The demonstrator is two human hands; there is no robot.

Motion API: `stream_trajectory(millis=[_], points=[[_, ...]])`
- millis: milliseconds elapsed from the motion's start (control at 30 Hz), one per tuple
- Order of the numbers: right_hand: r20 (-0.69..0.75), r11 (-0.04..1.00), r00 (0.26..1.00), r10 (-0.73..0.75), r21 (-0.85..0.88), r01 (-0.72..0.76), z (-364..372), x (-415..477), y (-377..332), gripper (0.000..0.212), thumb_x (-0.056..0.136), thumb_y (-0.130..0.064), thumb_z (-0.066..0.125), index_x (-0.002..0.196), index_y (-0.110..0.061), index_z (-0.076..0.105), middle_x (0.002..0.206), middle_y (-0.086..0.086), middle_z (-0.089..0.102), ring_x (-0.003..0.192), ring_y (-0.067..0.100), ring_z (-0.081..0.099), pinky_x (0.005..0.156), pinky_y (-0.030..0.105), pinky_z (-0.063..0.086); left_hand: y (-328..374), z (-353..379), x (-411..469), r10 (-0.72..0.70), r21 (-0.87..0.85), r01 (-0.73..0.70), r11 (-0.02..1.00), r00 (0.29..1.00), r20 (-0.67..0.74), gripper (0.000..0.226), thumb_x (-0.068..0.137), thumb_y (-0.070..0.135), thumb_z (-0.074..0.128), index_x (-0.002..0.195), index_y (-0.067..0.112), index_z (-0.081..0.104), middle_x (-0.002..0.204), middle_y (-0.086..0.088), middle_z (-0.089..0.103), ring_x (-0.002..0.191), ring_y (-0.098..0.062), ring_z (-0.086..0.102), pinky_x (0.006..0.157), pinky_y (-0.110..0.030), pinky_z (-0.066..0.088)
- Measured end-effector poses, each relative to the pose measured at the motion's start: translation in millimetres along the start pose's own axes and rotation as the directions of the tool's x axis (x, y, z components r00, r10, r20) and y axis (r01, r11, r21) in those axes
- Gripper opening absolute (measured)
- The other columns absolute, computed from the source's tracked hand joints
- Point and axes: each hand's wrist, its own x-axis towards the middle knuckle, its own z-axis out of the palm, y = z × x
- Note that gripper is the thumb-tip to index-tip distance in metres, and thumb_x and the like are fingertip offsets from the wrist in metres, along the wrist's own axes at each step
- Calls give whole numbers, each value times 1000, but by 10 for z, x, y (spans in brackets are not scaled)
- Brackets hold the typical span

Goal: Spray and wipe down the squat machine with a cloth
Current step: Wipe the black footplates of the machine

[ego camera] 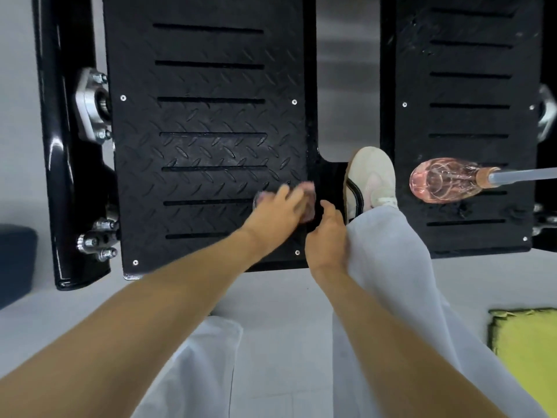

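Observation:
The squat machine's left foot plate [208, 116] and right foot plate [470, 86] are black diamond-tread metal with slots. My left hand [277, 214] lies on a small pinkish cloth [308, 203] near the left plate's lower right corner, fingers stretched over it; both are motion-blurred. My right hand [327, 236] hovers just right of it, above the black bar between the plates, fingers loosely curled and holding nothing. A clear pink spray bottle [446, 180] lies on its side on the right plate, its grey neck pointing right.
My white shoe [372, 176] stands on the black bar between the plates. A black frame post [69, 146] with silver bolts runs down the left. A yellow-green cloth [527, 351] lies on the grey floor at lower right. A dark pad [15, 260] sits at the left edge.

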Motion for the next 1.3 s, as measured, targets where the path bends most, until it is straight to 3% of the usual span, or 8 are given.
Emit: stream_trajectory(millis=[167, 267, 400, 500, 767, 933, 1133, 1300], points=[[25, 987, 998, -52, -149, 55, 36, -76, 17, 59, 87, 3, 52, 141, -17, 39, 134, 5, 43, 113, 25, 52, 92, 34, 48, 277, 347, -580, 479, 81, -500, 862, 857, 191, 55, 90, 10, 53, 142, 15, 36, 141, -13, 26, 111, -31, 40, 80, -41, 45], [51, 987, 996, -70, -144, 77, 94, -132, 11, 58, 86, 5, 50, 140, -15, 41, 133, 6, 42, 113, 26, 51, 92, 38, 47, -22, 377, -573, 551, 182, -573, 799, 819, 161, 52, 86, 11, 58, 137, 15, 45, 132, -8, 37, 105, -28, 43, 79, -40, 48], [54, 986, 995, -89, -138, 95, 168, -181, 4, 58, 87, 6, 51, 141, -13, 40, 135, 7, 41, 119, 25, 48, 93, 34, 46, -154, 339, -562, 192, 88, -194, 977, 981, 31, 65, 92, 12, 49, 149, 7, 18, 131, -12, 28, 113, -31, 37, 88, -40, 43], [51, 979, 994, -99, -172, 106, 189, -246, 44, 57, 88, 4, 51, 142, -13, 40, 133, 7, 41, 114, 25, 51, 89, 35, 49, 194, 303, -648, -107, -96, 103, 990, 994, -37, 69, 89, 13, 55, 148, 4, 21, 128, -11, 37, 110, -27, 44, 83, -34, 44], [153, 883, 966, -206, -397, 251, 325, -403, -52, 62, 92, -8, 52, 148, -10, 26, 147, 9, 27, 127, 24, 36, 96, 32, 42, 147, 531, -971, -198, -217, 178, 960, 977, -75, 76, 51, 12, 79, 125, 12, 59, 95, -5, 54, 77, -21, 52, 56, -29, 45], [230, 831, 951, -206, -473, 294, 437, -564, -129, 73, 93, -5, 50, 152, -8, 7, 158, 16, 5, 139, 30, 22, 109, 32, 32, -479, 839, -1732, -471, -315, 443, 839, 882, -14, 84, 47, -12, 74, 128, 3, 57, 100, -17, 51, 82, -30, 42, 58, -37, 51], [193, 842, 959, -206, -465, 274, 579, -673, -134, 79, 92, -2, 50, 152, -6, -1, 158, 18, -8, 145, 32, 11, 115, 35, 26, -387, 840, -1994, -834, -473, 802, 366, 508, 215, 78, 76, -14, 50, 148, 2, 25, 120, -24, 40, 100, -36, 41, 83, -42, 47], [189, 826, 952, -239, -475, 302, 651, -711, -191, 80, 89, 1, 51, 152, -4, 1, 158, 19, -9, 146, 31, 10, 117, 37, 25, 125, 598, -1482, -618, -452, 624, 638, 765, 183, 86, 72, 13, 71, 147, 13, 28, 123, -9, 44, 100, -24, 46, 77, -30, 47]])
